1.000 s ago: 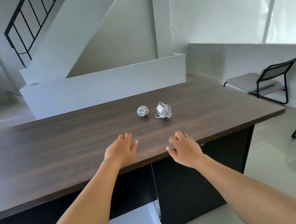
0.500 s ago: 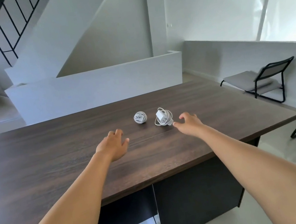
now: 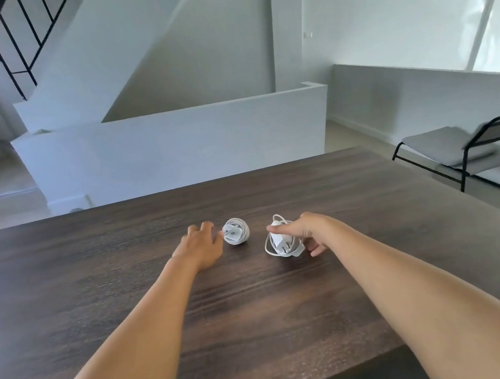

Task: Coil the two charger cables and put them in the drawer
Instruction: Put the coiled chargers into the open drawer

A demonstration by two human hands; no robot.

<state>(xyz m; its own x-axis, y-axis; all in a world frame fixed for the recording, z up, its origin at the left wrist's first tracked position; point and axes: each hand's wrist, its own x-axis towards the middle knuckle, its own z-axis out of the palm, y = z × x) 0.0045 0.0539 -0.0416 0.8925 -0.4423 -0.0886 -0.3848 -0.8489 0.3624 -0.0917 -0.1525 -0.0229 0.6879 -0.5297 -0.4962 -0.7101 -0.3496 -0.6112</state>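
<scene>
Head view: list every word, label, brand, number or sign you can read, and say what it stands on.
None can be read.
Left charger: white plug with cable wound round it, no print legible.
Right charger: white, under the right hand, any marking too small to tell.
Table: bare wood grain, no label.
Wall fitting: too small to read.

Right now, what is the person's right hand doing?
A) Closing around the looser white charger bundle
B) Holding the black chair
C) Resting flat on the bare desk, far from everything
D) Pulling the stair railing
A: the right hand has its thumb and fingers curled round the looser charger bundle on the dark wooden desk, while the left hand only reaches beside the tighter charger bundle.
</scene>
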